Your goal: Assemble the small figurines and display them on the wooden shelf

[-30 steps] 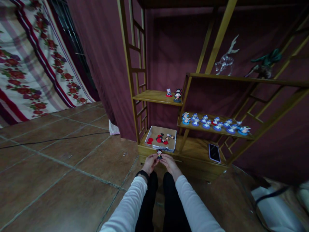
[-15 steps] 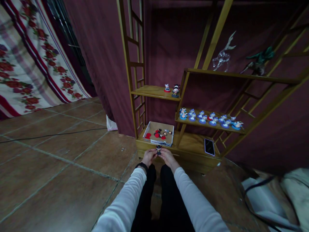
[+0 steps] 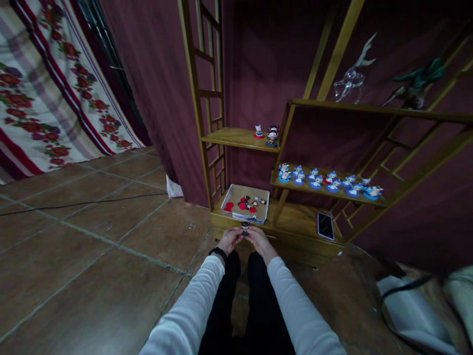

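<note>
Between my two hands is a small dark-haired figurine (image 3: 245, 228), held upright just in front of the shelf's bottom edge. My left hand (image 3: 230, 238) pinches it from the left, and my right hand (image 3: 258, 237) grips its other side. Right behind them sits a shallow cardboard box (image 3: 231, 214) with several loose figurines (image 3: 253, 204) and red disc-shaped pieces (image 3: 228, 206) inside. On the small shelf (image 3: 236, 137) above, a white figurine on a red base (image 3: 258, 131) stands beside dark-haired figurines (image 3: 272, 135).
A lower right shelf bears several blue-and-white figurines (image 3: 316, 181). Below it lies a phone (image 3: 325, 226). On the upper shelf stand a clear deer (image 3: 351, 79) and a dark green sculpture (image 3: 414, 86). A black cable (image 3: 81, 203) crosses the tiled floor at left.
The view has shifted slightly, so the right-hand shelves appear farther right. Both hands keep hold of the figurine in nearly the same place.
</note>
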A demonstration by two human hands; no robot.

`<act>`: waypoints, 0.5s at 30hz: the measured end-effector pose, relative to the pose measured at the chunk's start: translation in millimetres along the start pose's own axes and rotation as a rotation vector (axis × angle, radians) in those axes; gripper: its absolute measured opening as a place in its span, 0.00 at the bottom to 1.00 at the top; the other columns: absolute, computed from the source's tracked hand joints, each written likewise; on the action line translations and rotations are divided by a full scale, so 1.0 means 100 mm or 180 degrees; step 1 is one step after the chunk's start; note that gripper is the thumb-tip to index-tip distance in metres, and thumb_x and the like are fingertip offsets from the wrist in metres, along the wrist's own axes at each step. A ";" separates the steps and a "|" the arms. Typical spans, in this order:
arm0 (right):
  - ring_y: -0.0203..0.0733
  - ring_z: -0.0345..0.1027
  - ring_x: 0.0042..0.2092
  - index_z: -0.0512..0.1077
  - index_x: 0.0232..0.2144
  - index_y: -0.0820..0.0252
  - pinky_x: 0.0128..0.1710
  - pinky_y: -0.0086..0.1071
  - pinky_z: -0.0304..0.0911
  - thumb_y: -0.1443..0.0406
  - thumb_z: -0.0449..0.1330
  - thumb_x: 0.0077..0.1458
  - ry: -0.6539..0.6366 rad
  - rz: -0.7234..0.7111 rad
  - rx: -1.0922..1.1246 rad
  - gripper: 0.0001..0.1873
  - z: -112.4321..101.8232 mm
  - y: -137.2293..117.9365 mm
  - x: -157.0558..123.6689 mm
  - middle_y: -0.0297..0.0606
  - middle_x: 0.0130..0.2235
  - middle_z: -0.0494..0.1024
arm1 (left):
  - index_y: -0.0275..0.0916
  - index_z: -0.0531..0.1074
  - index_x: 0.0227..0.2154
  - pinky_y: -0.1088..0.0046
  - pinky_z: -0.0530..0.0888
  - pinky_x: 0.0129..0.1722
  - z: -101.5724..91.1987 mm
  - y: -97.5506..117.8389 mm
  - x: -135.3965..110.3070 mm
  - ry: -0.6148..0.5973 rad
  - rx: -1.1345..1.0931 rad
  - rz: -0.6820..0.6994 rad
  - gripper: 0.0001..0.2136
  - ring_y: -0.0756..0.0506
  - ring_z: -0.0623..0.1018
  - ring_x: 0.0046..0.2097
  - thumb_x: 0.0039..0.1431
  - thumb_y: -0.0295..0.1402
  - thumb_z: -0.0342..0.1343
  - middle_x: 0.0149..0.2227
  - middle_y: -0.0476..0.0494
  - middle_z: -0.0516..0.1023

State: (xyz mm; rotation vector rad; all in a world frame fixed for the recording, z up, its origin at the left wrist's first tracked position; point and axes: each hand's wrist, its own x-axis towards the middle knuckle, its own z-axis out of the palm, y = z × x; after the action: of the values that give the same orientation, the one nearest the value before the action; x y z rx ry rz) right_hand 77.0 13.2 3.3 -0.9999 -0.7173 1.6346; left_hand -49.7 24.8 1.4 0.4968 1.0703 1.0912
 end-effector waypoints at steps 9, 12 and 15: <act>0.36 0.71 0.31 0.72 0.27 0.61 0.39 0.33 0.64 0.64 0.67 0.33 0.0141 0.0182 0.0048 0.13 -0.02 0.01 0.08 0.35 0.29 0.78 | 0.30 0.71 0.24 0.82 0.71 0.23 -0.02 0.00 0.06 -0.0144 -0.0096 -0.0219 0.02 0.56 0.71 0.20 0.47 0.22 0.59 0.20 0.46 0.73; 0.36 0.71 0.31 0.71 0.26 0.60 0.39 0.33 0.64 0.64 0.67 0.33 0.0184 0.0181 0.0067 0.13 -0.02 0.01 0.08 0.34 0.29 0.78 | 0.30 0.71 0.23 0.81 0.72 0.24 -0.02 -0.01 0.07 -0.0142 -0.0109 -0.0254 0.03 0.55 0.72 0.21 0.46 0.22 0.60 0.21 0.45 0.73; 0.37 0.71 0.32 0.71 0.24 0.60 0.40 0.34 0.64 0.64 0.66 0.33 0.0142 0.0150 0.0064 0.12 -0.02 0.01 0.07 0.35 0.28 0.78 | 0.30 0.71 0.23 0.82 0.72 0.24 -0.02 -0.01 0.07 -0.0132 -0.0115 -0.0263 0.02 0.55 0.72 0.21 0.46 0.22 0.60 0.22 0.44 0.74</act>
State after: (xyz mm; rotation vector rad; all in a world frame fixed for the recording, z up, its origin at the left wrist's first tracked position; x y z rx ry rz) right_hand 77.5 19.4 0.1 -1.0427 -0.6506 1.6518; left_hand -50.8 30.6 -3.3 0.4411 1.0245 1.0217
